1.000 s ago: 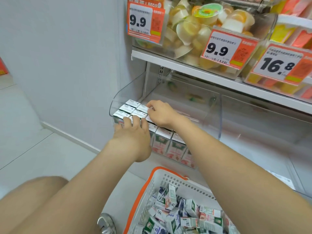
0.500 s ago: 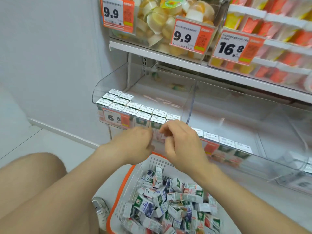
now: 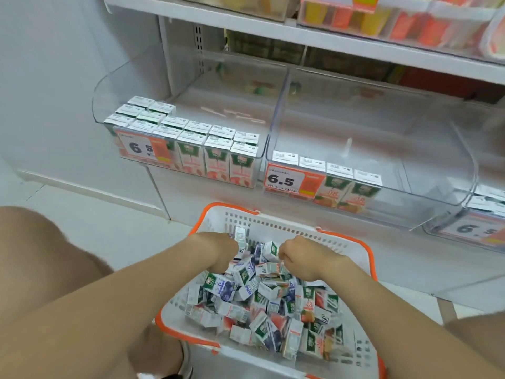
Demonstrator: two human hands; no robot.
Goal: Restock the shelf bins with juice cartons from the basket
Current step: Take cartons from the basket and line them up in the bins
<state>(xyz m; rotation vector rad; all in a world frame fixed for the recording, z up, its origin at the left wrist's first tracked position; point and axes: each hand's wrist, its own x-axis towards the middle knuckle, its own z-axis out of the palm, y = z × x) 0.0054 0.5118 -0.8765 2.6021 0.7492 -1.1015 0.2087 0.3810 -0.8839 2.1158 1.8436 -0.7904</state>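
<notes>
**Picking matching cartons from the basket**

The left fingers point(image 3: 231, 243) are curled round a white carton point(image 3: 240, 236), holding it upright at the far end of the pile. The right fingers point(image 3: 285, 255) are bent down into the loose cartons point(image 3: 259, 305). The knuckles hide the tips, so I cannot tell whether they have closed on one. The left hand point(image 3: 216, 248) and the right hand point(image 3: 303, 259) are both inside the basket point(image 3: 273, 221), which sits just below the shelf bins.

The pile mixes purple, red and orange faces, so it is probably worth reading a carton's printed side before committing to it. Gripping across the narrow sides should let it go down upright and label forward without a second grasp. Lifting straight up should keep neighbouring cartons from tumbling.

The left bin point(image 3: 109, 86) holds neat rows of red-fronted cartons, with bare floor behind them. The middle bin point(image 3: 410, 127) has only one front row of orange-fronted cartons and looks the neediest. Each carton has to clear the bin's clear front lip, then sit snug behind the existing row.
</notes>
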